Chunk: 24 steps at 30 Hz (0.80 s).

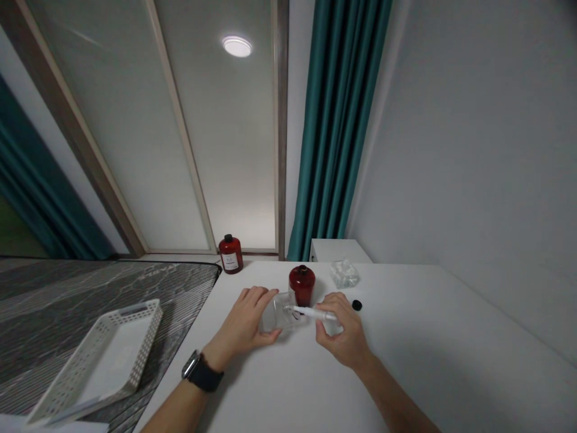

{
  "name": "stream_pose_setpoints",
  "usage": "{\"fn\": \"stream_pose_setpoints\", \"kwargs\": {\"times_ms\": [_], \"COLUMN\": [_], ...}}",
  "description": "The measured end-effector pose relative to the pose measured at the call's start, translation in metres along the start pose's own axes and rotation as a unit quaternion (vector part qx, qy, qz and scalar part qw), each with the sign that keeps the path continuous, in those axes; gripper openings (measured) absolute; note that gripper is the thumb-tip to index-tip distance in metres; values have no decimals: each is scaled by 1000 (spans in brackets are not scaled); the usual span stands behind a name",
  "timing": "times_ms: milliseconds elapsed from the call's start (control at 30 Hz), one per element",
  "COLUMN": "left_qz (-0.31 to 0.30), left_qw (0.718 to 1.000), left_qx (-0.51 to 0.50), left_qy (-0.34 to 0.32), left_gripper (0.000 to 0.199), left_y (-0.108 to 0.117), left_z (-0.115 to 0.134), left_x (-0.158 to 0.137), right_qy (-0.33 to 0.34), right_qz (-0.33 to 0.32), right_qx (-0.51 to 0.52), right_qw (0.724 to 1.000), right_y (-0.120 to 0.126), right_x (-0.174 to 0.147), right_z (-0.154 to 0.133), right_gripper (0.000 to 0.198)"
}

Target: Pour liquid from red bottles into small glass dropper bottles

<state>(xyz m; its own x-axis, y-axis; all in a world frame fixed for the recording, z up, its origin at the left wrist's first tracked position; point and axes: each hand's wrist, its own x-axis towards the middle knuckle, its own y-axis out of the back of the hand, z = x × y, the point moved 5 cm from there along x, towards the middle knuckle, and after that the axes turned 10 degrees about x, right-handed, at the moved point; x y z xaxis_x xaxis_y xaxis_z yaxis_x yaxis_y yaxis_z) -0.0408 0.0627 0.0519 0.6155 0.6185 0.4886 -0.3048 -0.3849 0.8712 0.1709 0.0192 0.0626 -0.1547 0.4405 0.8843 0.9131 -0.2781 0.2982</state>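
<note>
My left hand [246, 319] is closed around a small clear bottle [282, 310], which lies tilted on its side, its narrower end toward the right. My right hand [345, 334] pinches a slim white stick [309, 313] whose tip points left at the clear bottle. Whether the tip touches the bottle or enters it, I cannot tell. Just behind both hands stands a dark red bottle [302, 282] with no cap on its dark neck. Beside my right hand a small black cap [357, 305] lies on the white table [279, 391].
A second red bottle [231, 258], black-capped and labelled, stands at the table's far left corner. Crumpled clear plastic [345, 273] lies at the back. To the left, a white perforated basket [148, 319] rests on a grey patterned surface [189, 285]. A white cabinet [340, 249] stands behind.
</note>
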Motion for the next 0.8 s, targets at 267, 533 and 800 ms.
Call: {"fn": "stream_pose_setpoints", "kwargs": {"times_ms": [267,533,800], "left_qz": [-23,-69,-97], "left_qw": [997,981,967], "left_qx": [-73,-176,-226], "left_qy": [0,51,62], "left_gripper": [68,65,65], "left_y": [-12,-28,-33], "left_z": [15,33,32], "left_x": [1,1,-1], "right_qy": [-85,-198,-239], "right_qz": [9,13,-39], "right_qx": [46,60,86], "right_qw": [995,978,966], "right_y": [-6,-13,-26], "right_x": [-3,-18,-27], "right_z": [0,18,25], "right_gripper": [22,43,55]}}
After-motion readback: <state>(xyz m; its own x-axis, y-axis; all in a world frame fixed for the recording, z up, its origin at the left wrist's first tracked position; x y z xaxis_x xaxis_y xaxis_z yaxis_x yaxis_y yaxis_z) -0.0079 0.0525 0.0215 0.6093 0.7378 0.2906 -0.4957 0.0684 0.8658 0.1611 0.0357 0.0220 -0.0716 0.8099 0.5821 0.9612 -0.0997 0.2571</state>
